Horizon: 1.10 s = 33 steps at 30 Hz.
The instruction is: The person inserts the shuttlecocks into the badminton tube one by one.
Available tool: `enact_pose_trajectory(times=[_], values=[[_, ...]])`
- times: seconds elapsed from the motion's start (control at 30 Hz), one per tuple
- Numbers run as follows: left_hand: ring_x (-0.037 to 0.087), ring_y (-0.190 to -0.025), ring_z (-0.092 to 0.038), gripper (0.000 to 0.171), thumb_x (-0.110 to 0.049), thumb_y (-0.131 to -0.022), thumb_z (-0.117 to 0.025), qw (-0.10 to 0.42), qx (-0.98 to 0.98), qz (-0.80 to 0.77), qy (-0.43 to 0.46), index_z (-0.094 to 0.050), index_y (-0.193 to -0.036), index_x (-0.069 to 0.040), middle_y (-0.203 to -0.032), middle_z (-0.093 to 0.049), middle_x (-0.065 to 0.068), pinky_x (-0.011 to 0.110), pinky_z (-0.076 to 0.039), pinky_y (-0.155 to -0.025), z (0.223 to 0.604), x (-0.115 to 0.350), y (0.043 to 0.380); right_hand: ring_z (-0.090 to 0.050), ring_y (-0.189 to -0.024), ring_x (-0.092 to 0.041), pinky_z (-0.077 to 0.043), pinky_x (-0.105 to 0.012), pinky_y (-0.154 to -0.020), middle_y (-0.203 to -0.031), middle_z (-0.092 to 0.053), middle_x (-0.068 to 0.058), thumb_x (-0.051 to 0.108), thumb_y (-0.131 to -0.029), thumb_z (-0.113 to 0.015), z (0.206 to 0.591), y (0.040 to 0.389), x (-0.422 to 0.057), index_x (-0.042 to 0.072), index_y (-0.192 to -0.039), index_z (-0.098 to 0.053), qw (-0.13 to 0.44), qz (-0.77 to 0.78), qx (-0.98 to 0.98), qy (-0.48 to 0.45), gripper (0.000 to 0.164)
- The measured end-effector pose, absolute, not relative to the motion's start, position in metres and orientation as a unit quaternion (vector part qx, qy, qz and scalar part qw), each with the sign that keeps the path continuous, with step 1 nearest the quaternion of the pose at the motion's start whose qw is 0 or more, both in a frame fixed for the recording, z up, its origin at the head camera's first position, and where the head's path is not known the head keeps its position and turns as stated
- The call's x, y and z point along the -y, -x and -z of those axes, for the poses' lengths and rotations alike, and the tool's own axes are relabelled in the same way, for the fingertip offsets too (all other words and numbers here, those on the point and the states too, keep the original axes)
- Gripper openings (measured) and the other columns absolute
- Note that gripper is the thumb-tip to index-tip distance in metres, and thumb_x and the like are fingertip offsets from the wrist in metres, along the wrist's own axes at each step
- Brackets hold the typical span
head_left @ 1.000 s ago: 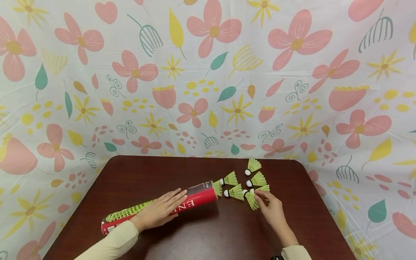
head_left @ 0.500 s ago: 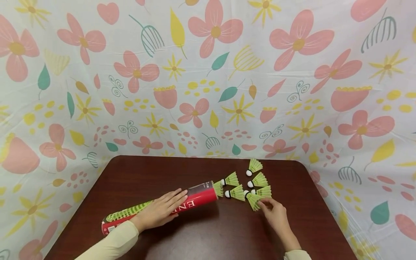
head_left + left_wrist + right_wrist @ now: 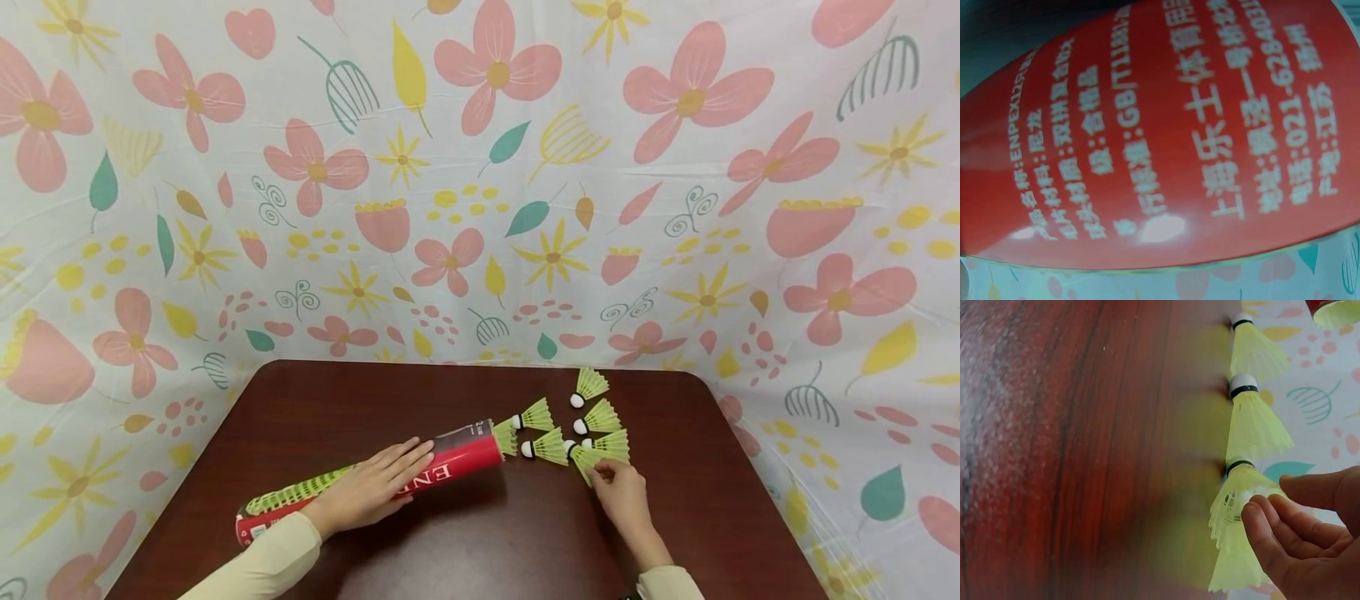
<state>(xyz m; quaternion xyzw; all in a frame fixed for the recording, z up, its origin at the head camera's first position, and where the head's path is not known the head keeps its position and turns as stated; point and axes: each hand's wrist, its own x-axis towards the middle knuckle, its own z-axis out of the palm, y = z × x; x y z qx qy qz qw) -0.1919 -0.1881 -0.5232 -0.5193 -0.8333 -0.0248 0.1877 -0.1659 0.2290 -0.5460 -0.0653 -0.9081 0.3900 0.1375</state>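
Note:
My left hand [image 3: 375, 487] lies across the middle of a red and black shuttlecock tube [image 3: 468, 454], its fingers straight along the top. The tube lies slanted, with a yellow-green shuttlecock skirt [image 3: 506, 438] poking out of its right end. In the left wrist view the red wall of the tube [image 3: 1166, 125], printed in white, fills most of the picture. My right hand [image 3: 624, 498] pinches the skirt edge of the nearest loose shuttlecock [image 3: 582, 462] between thumb and fingertips. The right wrist view shows that shuttlecock [image 3: 1241, 478] overlapping another one.
Several other shuttlecocks lie on the dark wooden table [image 3: 487, 550], among them one close to the tube's mouth [image 3: 534, 414] and one at the back right [image 3: 589, 386]. A flower-patterned cloth [image 3: 465, 208] hangs behind and beside the table.
My right hand has moved from the head end of the shuttlecock group down to the nearest shuttlecock's skirt edge. The left hand and the tube stay in place.

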Motion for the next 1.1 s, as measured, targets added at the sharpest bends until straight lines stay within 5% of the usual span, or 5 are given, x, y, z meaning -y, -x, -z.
enact_pose_trajectory(times=[1.1], values=[[0.032, -0.138, -0.036, 0.093, -0.028, -0.077, -0.081, 0.194, 0.830, 0.034, 0.522, -0.028, -0.151, -0.004, -0.157, -0.027, 0.010, 0.043, -0.036, -0.108, 0.526, 0.188, 0.191, -0.065, -0.062, -0.021, -0.050, -0.026, -0.052, -0.072, -0.069, -0.013, 0.000, -0.082, -0.070, 0.528, 0.161, -0.230, -0.006, -0.085, -0.072, 0.207, -0.394, 0.892, 0.076, 0.007]])
